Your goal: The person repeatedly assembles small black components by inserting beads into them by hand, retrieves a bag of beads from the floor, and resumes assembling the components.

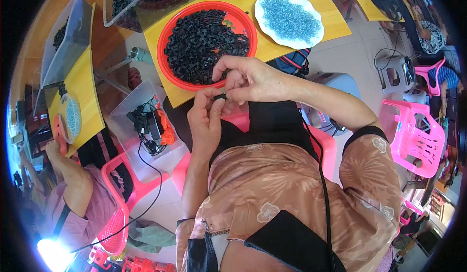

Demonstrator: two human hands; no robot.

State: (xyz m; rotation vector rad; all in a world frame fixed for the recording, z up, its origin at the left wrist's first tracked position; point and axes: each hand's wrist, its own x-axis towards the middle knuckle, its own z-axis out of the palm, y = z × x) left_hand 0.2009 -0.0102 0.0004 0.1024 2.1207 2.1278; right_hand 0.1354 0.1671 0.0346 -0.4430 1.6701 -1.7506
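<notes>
My left hand (206,118) pinches a small black plastic piece (220,97) between thumb and fingertips, just in front of the table edge. Close against it, my right hand (255,81) has its thumb and fingers bent together at the same piece; whatever lies between those fingertips is too small or hidden to make out. Just beyond both hands sits a round red tray (165,65), heaped with small black plastic pieces (202,41) of the same colour. To its right, a white scalloped plate (318,37) carries many tiny clear-blue beads (289,18).
Clear bins (141,14) of black parts stand at the back of the yellow table (335,26). On the floor at left is a clear box (131,160) with cables and an orange bag. Pink chairs (413,136) flank me. Another person (80,194) sits at the left.
</notes>
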